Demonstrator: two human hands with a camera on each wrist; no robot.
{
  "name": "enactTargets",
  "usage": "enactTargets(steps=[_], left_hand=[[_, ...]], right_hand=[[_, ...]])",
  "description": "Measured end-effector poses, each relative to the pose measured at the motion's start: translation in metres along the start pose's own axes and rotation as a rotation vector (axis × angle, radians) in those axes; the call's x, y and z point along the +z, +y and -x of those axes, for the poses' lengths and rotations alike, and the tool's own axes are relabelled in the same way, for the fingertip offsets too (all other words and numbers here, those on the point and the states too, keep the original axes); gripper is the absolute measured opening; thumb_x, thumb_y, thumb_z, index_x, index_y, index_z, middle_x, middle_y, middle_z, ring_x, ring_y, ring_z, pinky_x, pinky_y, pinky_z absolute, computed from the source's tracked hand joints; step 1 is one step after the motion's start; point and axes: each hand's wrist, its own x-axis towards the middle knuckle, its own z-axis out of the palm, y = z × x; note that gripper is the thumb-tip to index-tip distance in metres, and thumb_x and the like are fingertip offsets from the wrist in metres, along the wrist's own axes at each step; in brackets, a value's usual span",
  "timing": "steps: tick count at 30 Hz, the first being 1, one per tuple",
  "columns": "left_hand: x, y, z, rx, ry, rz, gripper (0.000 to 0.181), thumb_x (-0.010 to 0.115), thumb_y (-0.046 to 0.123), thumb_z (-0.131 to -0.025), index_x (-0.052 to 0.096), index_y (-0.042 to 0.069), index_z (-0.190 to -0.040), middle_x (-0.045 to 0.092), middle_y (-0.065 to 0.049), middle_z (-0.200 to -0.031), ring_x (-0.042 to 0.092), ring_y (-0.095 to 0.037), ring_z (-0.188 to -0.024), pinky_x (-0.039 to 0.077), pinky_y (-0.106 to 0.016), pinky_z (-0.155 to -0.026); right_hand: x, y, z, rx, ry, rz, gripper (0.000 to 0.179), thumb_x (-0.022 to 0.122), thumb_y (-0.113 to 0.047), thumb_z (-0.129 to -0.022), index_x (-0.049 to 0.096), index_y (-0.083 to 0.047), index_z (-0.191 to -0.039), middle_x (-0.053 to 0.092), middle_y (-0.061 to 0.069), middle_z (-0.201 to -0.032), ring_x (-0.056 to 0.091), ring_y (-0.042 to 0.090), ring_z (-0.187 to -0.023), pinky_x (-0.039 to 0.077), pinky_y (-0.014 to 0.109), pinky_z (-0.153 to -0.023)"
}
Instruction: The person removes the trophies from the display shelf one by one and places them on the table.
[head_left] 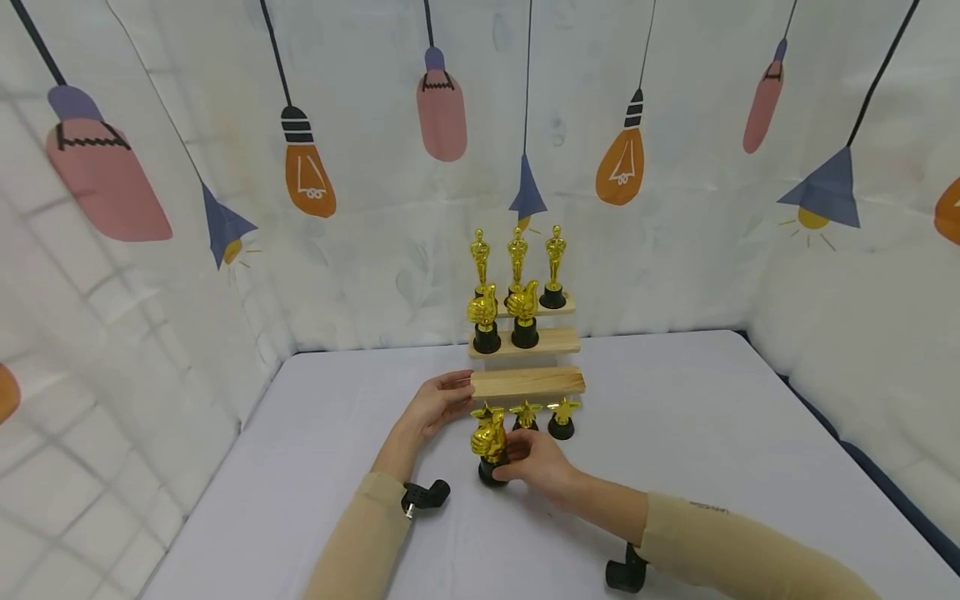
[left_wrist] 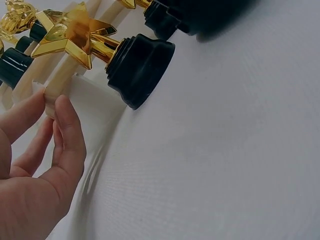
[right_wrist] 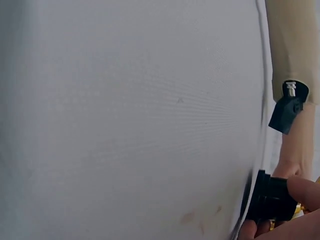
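My right hand (head_left: 543,467) grips a gold thumbs-up trophy (head_left: 489,437) by its black base (right_wrist: 272,197), low over the white table in front of the shelf. With thumb and fingertips, my left hand (head_left: 437,407) pinches the left end of the lowest board of a wooden tiered shelf (head_left: 527,382); the left wrist view shows these fingers (left_wrist: 70,125) on the wood. That board bears no trophy. Three gold star trophies (head_left: 562,417) stand in a row before it, the left one partly behind the held trophy.
Two thumbs-up trophies (head_left: 524,315) stand on the middle board (head_left: 558,340), toward its left and centre. Three gold figure trophies (head_left: 555,267) line the top board. Behind the table (head_left: 675,450) hangs a white curtain (head_left: 375,275) printed with lamps.
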Motion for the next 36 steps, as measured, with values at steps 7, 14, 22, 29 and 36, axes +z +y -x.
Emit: enactTargets(steps=[7,14,22,29,36], left_hand=[[0.0,0.0,0.001,0.002,0.004,0.0,0.047,0.07,0.001,-0.097,0.057,-0.002,-0.142,0.058,-0.02,-0.135,0.066,-0.022,-0.103,0.058,-0.033,-0.089],[-0.001,-0.001,0.0,-0.004,0.009,-0.009,0.047,0.07,0.002,-0.097,0.058,0.001,-0.142,0.059,-0.019,-0.134,0.067,-0.021,-0.103,0.058,-0.033,-0.089],[-0.001,-0.001,-0.002,0.002,-0.001,-0.007,0.047,0.069,0.002,-0.098,0.056,-0.001,-0.143,0.058,-0.02,-0.135,0.066,-0.021,-0.103,0.058,-0.033,-0.088],[0.0,0.0,-0.002,0.001,0.003,-0.018,0.047,0.069,0.003,-0.098,0.057,-0.001,-0.143,0.058,-0.02,-0.134,0.066,-0.019,-0.102,0.057,-0.034,-0.091],[0.0,0.0,-0.001,0.003,0.001,-0.01,0.048,0.07,0.002,-0.097,0.056,-0.001,-0.143,0.059,-0.019,-0.134,0.067,-0.02,-0.103,0.058,-0.033,-0.09]], right_hand=[[0.004,0.0,-0.002,-0.037,-0.016,0.029,0.043,0.084,0.004,-0.079,0.064,0.006,-0.117,0.066,0.009,-0.106,0.063,0.021,-0.098,0.056,0.036,-0.085],[0.005,0.0,-0.012,-0.039,0.01,0.067,0.043,0.085,0.003,-0.079,0.064,0.005,-0.117,0.066,0.008,-0.105,0.063,0.021,-0.098,0.055,0.038,-0.087],[0.005,0.002,-0.017,-0.052,0.026,0.087,0.045,0.086,0.001,-0.079,0.063,0.005,-0.118,0.066,0.008,-0.106,0.062,0.022,-0.099,0.055,0.038,-0.087],[0.004,0.001,-0.016,-0.07,0.033,0.107,0.045,0.086,0.001,-0.079,0.063,0.004,-0.117,0.065,0.008,-0.106,0.062,0.022,-0.1,0.055,0.038,-0.087],[0.003,0.002,-0.013,-0.061,0.046,0.096,0.047,0.088,0.002,-0.077,0.063,0.002,-0.117,0.064,0.007,-0.108,0.061,0.023,-0.101,0.054,0.041,-0.09]])
